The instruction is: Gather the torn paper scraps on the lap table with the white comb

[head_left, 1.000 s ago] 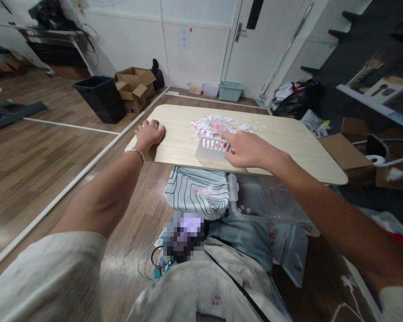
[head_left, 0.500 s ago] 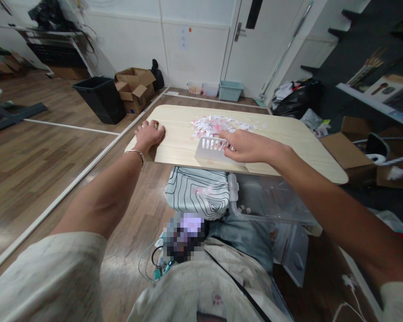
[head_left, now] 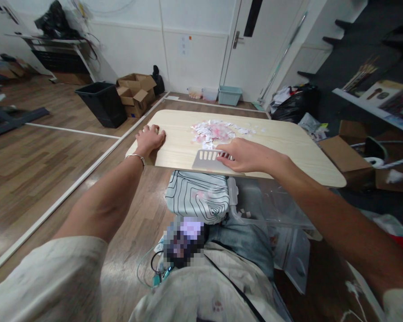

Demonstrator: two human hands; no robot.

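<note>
My right hand (head_left: 246, 154) is closed on the right end of a pale, flat scraper (head_left: 204, 162) with a row of slots along its top. It sits tilted at the table's near edge. Just beyond the scraper lies a loose pile of small white and pink paper scraps (head_left: 213, 131). My left hand (head_left: 150, 137), with a bracelet at the wrist, rests at the left edge of the light wooden table (head_left: 177, 123). Its fingers are bent and apart, and I see nothing held in them.
Under the table's near edge are a patterned pouch (head_left: 196, 197) and a clear plastic bin (head_left: 272, 201) by my lap. A black trash bin (head_left: 102, 105) and open cardboard boxes (head_left: 136, 91) stand left. Another cardboard box (head_left: 347, 154) is at the right.
My right hand has drawn the scraper toward me, leaning it flatter, and more scraps show behind it. My left hand stays at the table edge. The camera view has shifted slightly.
</note>
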